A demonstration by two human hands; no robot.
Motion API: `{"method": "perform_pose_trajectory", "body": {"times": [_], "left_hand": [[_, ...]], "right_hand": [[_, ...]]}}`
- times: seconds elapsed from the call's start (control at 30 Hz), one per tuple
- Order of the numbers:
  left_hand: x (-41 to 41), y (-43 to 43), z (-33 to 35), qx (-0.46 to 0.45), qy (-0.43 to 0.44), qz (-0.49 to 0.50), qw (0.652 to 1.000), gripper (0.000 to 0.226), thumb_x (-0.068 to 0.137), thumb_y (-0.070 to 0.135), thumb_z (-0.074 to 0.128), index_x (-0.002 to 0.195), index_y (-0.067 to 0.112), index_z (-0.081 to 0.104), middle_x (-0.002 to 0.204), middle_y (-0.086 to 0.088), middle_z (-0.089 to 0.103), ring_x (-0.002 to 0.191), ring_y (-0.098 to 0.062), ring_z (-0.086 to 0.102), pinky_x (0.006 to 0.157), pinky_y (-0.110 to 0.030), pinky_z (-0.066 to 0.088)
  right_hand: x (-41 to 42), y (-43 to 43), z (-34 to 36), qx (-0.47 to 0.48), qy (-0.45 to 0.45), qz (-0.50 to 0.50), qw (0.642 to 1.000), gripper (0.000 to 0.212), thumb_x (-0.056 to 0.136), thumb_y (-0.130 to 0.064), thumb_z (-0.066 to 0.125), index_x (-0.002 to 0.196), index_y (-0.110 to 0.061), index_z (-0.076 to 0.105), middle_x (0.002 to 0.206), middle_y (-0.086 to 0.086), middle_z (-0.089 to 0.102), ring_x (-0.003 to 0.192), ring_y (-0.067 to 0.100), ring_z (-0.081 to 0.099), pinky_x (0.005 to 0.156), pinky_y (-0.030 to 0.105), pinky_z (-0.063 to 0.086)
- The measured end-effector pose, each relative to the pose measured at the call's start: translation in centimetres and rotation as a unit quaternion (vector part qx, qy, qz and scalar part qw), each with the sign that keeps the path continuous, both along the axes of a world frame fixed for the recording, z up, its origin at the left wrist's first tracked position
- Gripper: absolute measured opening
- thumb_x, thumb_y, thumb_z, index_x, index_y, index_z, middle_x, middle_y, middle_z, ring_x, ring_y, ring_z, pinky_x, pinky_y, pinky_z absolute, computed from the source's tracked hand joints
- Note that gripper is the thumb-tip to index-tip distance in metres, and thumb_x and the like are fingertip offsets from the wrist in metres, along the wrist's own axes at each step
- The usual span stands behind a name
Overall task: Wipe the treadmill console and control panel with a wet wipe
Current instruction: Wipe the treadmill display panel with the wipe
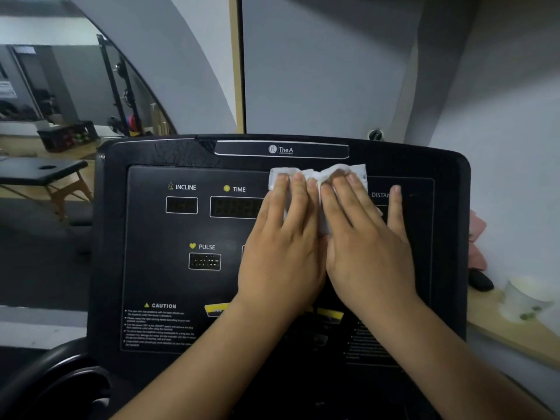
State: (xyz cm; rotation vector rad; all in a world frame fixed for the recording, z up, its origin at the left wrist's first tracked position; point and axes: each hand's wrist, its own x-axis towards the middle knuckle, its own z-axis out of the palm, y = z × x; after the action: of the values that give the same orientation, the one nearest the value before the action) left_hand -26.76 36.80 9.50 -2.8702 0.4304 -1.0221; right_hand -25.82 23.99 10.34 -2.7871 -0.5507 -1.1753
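Observation:
The black treadmill console fills the middle of the view, with INCLINE, TIME, PULSE and DISTANCE readouts on its control panel. A crumpled white wet wipe lies on the upper middle of the panel. My left hand and my right hand lie side by side on the wipe, fingers straight, pressing it flat against the panel. Most of the wipe is hidden under my fingers. My right little finger rests on the bare panel by the DISTANCE label.
A grey wall stands right behind the console. At the right a wooden ledge carries a white cup, a dark object and a pink cloth. To the left is a gym room with a black massage table.

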Motion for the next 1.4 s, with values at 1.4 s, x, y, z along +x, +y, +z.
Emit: {"method": "perform_pose_trajectory", "body": {"times": [1.4], "left_hand": [[-1.4, 3.3, -1.1, 0.023, -0.037, -0.001, 0.999, 0.062, 0.105, 0.027, -0.006, 0.153, -0.01, 0.008, 0.157, -0.036, 0.016, 0.147, -0.054, 0.006, 0.121, -0.058, 0.008]], "right_hand": [[-0.8, 2.4, -1.8, -0.056, -0.01, 0.029, 0.998, 0.06, 0.09, -0.022, 0.037, 0.148, -0.009, 0.032, 0.155, 0.011, 0.03, 0.146, 0.024, 0.023, 0.114, 0.063, 0.011]]}}
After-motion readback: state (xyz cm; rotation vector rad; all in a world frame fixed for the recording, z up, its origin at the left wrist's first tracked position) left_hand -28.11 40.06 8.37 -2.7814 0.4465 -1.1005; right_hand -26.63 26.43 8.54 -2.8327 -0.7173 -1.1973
